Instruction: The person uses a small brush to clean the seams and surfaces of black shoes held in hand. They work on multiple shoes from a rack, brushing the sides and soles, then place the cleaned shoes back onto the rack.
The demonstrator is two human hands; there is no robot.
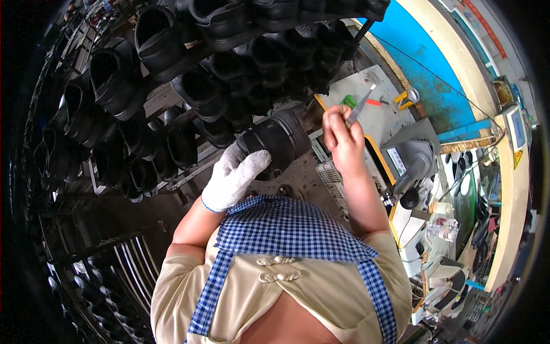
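A black rubber shoe (275, 139), smooth and faintly glossy with a rounded toe and ribbed sole edge, is gripped by the left hand (236, 175), which is covered by a white knitted cotton glove with a blue-trimmed cuff; the fingers are wrapped around the shoe's near end. The shoe is held in the air at chest height, just below the rack (189, 74) and just left of the right hand. A slim, flat metal blade (361, 103), pale and tapering to a point, is pinched in the bare right hand (342, 137), whose fingers are clenched around its lower end, with the tip angled up and to the right. Behind the hands, rows of similar black moulded shoes (160, 40) are hung on the metal rack, openings facing outward. To the right, a grey machine (413, 156) is seen on a cluttered desk (372, 114) with a pale top.
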